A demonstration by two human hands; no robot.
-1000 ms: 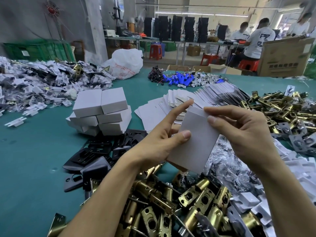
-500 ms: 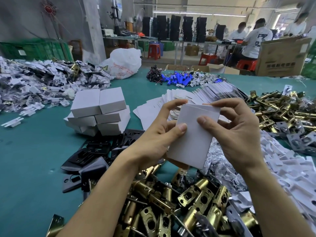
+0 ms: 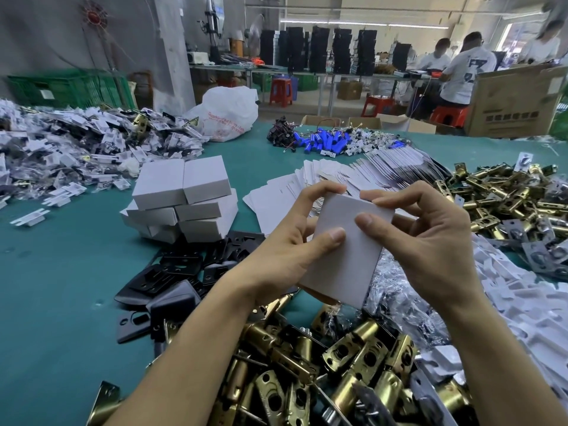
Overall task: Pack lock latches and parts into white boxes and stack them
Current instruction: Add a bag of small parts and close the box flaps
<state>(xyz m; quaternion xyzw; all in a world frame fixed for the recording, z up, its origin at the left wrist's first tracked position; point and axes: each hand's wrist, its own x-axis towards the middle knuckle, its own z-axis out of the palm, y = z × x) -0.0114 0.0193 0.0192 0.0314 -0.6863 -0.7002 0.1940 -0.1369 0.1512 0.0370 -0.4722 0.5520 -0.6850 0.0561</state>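
A white box (image 3: 347,256) is held up over the table between both hands. My left hand (image 3: 282,250) grips its left side, thumb on the front face and fingers curled over the top left corner. My right hand (image 3: 430,244) grips its right side, thumb on the front and fingertips pressing along the top edge. A stack of closed white boxes (image 3: 184,198) stands to the left. Brass lock latches (image 3: 325,373) are heaped just below my hands. Flat unfolded white box blanks (image 3: 338,176) are fanned out behind the held box.
Black metal plates (image 3: 172,272) lie left of the latches. More brass latches (image 3: 504,192) pile up at right, white plastic inserts (image 3: 522,302) near them. Bagged parts (image 3: 76,149) cover the far left, blue cylinders (image 3: 322,141) the back. People sit at a far table.
Both hands curled further over the box's top edge, closing its top flap down. The box stayed in front of me, tilting slightly.
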